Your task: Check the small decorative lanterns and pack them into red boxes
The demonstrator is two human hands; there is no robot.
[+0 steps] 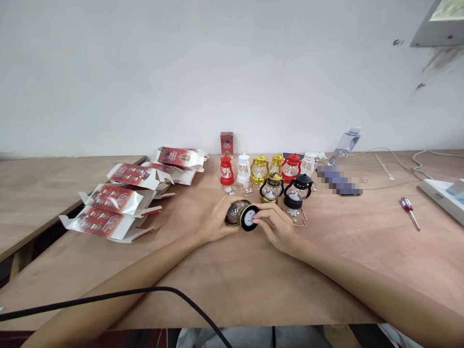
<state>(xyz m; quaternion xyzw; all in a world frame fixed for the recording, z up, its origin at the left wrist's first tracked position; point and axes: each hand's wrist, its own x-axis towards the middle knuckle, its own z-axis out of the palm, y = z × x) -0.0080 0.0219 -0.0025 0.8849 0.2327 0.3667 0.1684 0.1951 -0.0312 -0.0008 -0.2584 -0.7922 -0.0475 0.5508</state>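
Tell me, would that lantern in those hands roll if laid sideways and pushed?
The lantern might roll, since its base is round. Its shiny globe could feel slippery. Being see-through, the globe may also be fragile.

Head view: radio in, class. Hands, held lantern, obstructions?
Left hand holding black-and-gold clear-globed lantern, tilted. Right hand: fingers touching its round white base disc. Black cable crosses left forearm, clear of hands.
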